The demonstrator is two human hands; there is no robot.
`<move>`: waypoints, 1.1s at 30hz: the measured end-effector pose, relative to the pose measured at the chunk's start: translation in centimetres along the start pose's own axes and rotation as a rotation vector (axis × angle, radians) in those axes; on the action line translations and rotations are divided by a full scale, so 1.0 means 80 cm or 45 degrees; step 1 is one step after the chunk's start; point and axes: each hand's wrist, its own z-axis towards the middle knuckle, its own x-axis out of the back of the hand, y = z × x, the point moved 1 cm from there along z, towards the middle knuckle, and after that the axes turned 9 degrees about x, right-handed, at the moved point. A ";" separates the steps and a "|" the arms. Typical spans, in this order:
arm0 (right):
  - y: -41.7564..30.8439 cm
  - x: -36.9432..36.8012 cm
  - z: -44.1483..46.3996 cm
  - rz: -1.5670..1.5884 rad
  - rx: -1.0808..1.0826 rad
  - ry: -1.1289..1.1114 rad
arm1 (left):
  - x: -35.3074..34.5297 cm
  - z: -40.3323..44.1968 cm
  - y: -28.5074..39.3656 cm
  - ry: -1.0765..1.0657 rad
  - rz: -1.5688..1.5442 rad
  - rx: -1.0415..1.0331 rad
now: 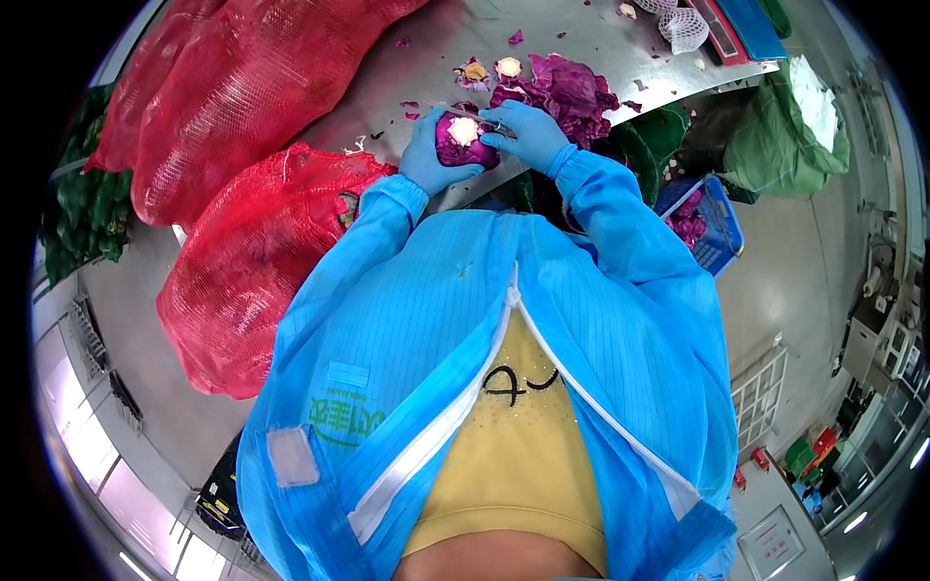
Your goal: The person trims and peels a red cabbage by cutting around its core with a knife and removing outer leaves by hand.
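Purple and tight-leaved, the cabbage (448,152) is by the near edge of the metal surface (397,92), its pale cut stem facing up; whether it rests there is hidden. The left hand (424,158) is cupped around its side, and the right hand (531,134) is closed on a thin knife (481,120) laid across its top. It should feel dense, stiff and fairly heavy, with waxy leaves that may slip against gloves and tear at the edges; its round flanks, clear of the blade, seem the safest hold. To the right, a blue basket (725,230) contains purple pieces, probably cabbage. A green sack (765,155) bears something white; the bulging red mesh sack (247,261) hides most of its contents.
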 end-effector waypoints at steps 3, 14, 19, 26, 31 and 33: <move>-0.006 -0.007 -0.005 -0.183 0.025 0.053 | -0.004 0.002 -0.001 -0.018 -0.009 0.024; -0.024 -0.024 -0.027 -0.612 0.118 0.201 | -0.003 -0.004 0.011 0.151 0.259 -0.100; -0.019 -0.034 -0.037 -0.604 0.253 0.336 | -0.005 -0.003 0.009 0.080 0.085 0.009; -0.021 -0.034 -0.028 -0.057 -0.028 0.625 | 0.002 -0.006 0.015 0.013 0.011 0.073; -0.013 -0.019 -0.020 0.118 -0.249 0.461 | -0.004 0.003 0.000 0.048 -0.005 0.077; -0.015 -0.019 -0.017 0.224 -0.270 0.464 | -0.006 0.001 -0.001 0.040 -0.035 0.087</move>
